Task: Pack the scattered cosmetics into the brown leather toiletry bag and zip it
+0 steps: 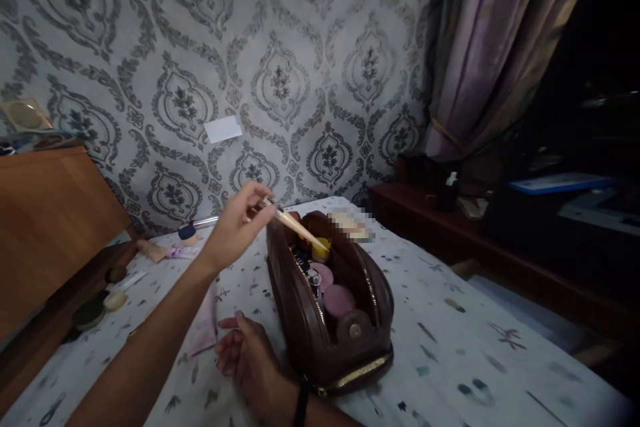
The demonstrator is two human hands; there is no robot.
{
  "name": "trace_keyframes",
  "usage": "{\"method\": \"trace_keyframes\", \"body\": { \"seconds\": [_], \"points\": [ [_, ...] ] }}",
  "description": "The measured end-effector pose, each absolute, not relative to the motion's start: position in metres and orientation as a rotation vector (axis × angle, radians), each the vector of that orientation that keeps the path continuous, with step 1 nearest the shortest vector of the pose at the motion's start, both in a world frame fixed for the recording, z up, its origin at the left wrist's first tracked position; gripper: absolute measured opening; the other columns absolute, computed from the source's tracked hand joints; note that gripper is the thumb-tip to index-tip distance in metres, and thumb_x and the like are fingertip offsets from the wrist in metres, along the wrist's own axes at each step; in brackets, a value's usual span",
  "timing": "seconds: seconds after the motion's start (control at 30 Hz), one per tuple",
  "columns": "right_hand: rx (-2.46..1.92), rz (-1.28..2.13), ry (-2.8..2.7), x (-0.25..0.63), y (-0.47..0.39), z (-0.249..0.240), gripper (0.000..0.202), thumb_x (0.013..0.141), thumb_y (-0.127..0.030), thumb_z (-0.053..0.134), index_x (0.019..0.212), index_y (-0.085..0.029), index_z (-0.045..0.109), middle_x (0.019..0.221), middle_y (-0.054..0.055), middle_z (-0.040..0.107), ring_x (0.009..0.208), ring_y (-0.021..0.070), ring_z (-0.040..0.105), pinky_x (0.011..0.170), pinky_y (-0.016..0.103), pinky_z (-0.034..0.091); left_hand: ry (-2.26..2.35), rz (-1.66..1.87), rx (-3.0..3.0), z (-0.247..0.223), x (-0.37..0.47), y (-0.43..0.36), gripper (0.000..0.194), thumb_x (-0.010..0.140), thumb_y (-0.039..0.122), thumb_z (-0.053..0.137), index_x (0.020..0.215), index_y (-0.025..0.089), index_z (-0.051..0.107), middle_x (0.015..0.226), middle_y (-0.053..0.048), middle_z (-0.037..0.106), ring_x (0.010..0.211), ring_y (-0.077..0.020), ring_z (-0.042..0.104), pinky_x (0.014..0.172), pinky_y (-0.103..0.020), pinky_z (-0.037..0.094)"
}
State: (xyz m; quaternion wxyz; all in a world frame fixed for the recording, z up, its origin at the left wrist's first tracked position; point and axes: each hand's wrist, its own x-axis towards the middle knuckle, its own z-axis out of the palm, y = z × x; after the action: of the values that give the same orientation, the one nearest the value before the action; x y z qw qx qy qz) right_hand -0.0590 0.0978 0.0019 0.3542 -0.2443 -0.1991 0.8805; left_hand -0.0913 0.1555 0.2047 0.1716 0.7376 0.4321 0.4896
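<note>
A brown bag [345,363] stands on the patterned sheet with its zipped top wide apart. Inside are round pink items [339,301] and a yellow-lidded item [321,250]. Above the bag's far left edge, my left hand [243,223] pinches a slender peach-coloured tube [296,225], whose narrow end points down over the opening. My right hand [250,353] rests beside the bag's near left side, palm partly up, fingers loosely bent and holding nothing. Under and behind it lies a pink flat item [204,323].
Cosmetics lie at left, among them a dark-capped jar [188,235], a tube [183,251] and round containers [89,312]. A wooden board [55,227] rises at far left. Beyond the bag is a blurred-out item [353,225]. A dark red shelf [415,213] runs along the right.
</note>
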Motion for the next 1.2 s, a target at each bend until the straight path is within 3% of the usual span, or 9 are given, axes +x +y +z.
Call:
{"method": "trace_keyframes", "body": {
  "seconds": [0.13, 0.3, 0.6, 0.87, 1.2],
  "points": [
    [-0.65, 2.298, -0.547, -0.059, 0.099, 0.003, 0.047, 0.086, -0.061, 0.062, 0.086, -0.014, 0.063, 0.054, 0.0, 0.063, 0.039, 0.0107, 0.054, 0.042, 0.021, 0.031, 1.288, 1.194, 2.26, 0.2, -0.07, 0.173, 0.014, 0.089, 0.03, 0.056, 0.1, 0.02, 0.054, 0.069, 0.005, 0.052, 0.063, -0.0125, 0.049, 0.059, -0.024, 0.034],
    [-0.667, 2.288, -0.552, -0.058, 0.098, 0.009, 0.043, 0.093, -0.055, 0.054, 0.086, -0.013, 0.063, 0.053, 0.0, 0.063, 0.037, 0.0095, 0.052, 0.041, 0.021, 0.03, 1.335, 1.023, 2.354, 0.192, -0.054, 0.193, 0.014, 0.087, 0.026, 0.054, 0.1, 0.021, 0.054, 0.067, 0.005, 0.056, 0.06, -0.0136, 0.048, 0.057, -0.025, 0.034],
    [-0.596, 2.275, -0.546, -0.06, 0.097, 0.002, 0.054, 0.076, -0.068, 0.068, 0.083, -0.015, 0.061, 0.053, 0.0, 0.064, 0.037, 0.01, 0.053, 0.041, 0.021, 0.03, 1.421, 0.771, 2.451, 0.177, -0.03, 0.213, 0.015, 0.085, 0.021, 0.058, 0.1, 0.023, 0.052, 0.07, 0.005, 0.06, 0.07, -0.0177, 0.056, 0.064, -0.028, 0.038],
    [-0.633, 2.307, -0.55, -0.062, 0.099, 0.006, 0.053, 0.079, -0.068, 0.065, 0.083, -0.015, 0.06, 0.051, 0.0, 0.062, 0.036, 0.0103, 0.053, 0.039, 0.021, 0.027, 1.61, 0.457, 2.45, 0.174, -0.021, 0.227, 0.02, 0.083, 0.026, 0.065, 0.097, 0.021, 0.052, 0.09, 0.0, 0.065, 0.087, -0.0201, 0.06, 0.069, -0.029, 0.043],
    [-0.66, 2.308, -0.526, -0.063, 0.098, 0.007, 0.051, 0.08, -0.067, 0.064, 0.082, -0.016, 0.058, 0.048, -0.001, 0.061, 0.034, 0.0109, 0.052, 0.038, 0.021, 0.026, 1.67, 0.271, 2.456, 0.172, -0.017, 0.233, 0.026, 0.082, 0.031, 0.064, 0.104, 0.019, 0.059, 0.098, -0.002, 0.067, 0.095, -0.0216, 0.062, 0.074, -0.028, 0.046]
  ]
}}
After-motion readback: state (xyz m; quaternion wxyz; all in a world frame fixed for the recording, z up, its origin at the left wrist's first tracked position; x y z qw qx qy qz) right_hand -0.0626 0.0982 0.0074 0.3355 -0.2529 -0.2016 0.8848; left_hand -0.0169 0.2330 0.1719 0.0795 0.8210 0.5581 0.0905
